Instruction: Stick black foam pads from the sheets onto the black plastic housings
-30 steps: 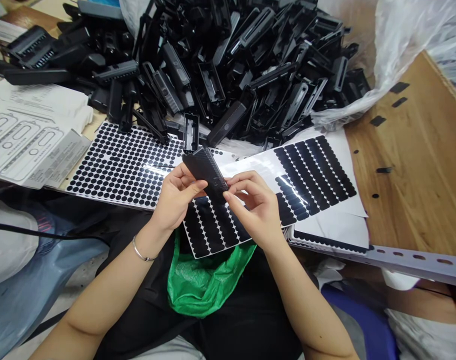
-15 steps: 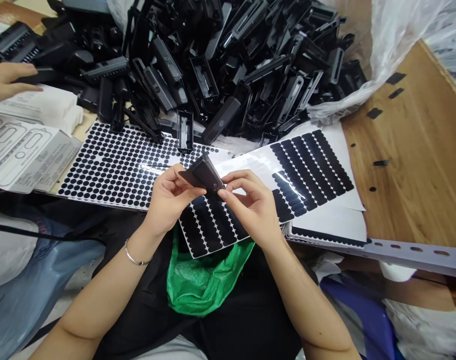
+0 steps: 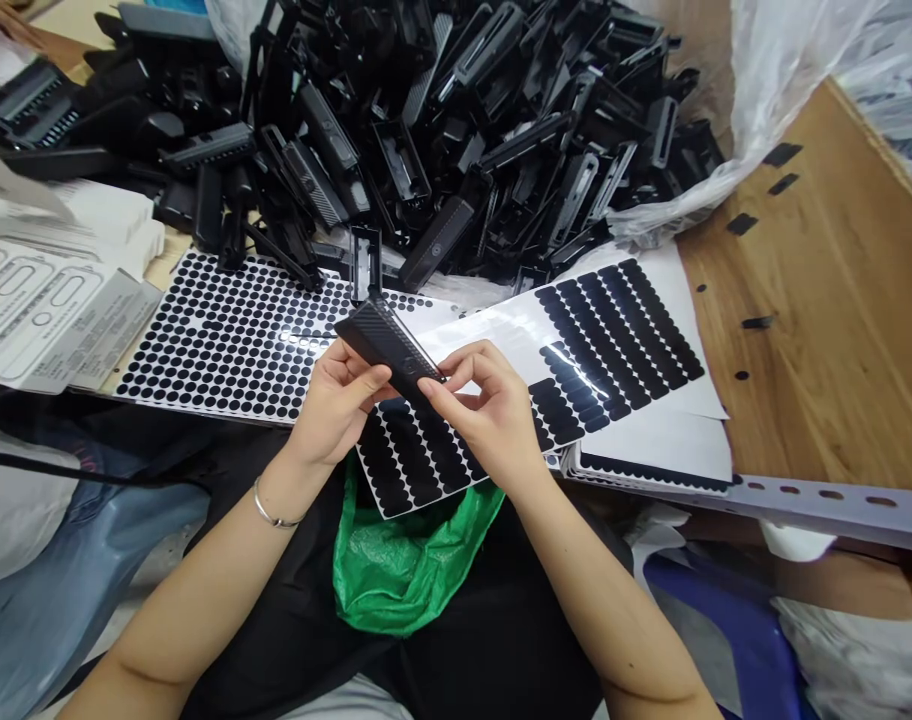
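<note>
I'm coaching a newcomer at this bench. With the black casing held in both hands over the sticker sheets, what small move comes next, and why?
Probably press the fingertips of the right hand firmly on the lower end of the black casing while the left hand steadies it. They pinch that end, above the sheet of black pads. Whether a pad lies under them is hidden.

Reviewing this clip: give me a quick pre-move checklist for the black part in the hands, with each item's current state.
1. Left hand grips the black part: ok.
2. Right hand pinches its near end: ok.
3. Part's textured face turned up: ok.
4. Sticker sheet lies right under the hands: ok.
5. Sticker on a right fingertip: cannot tell.
6. Held part apart from the pile of parts: ok.
</note>
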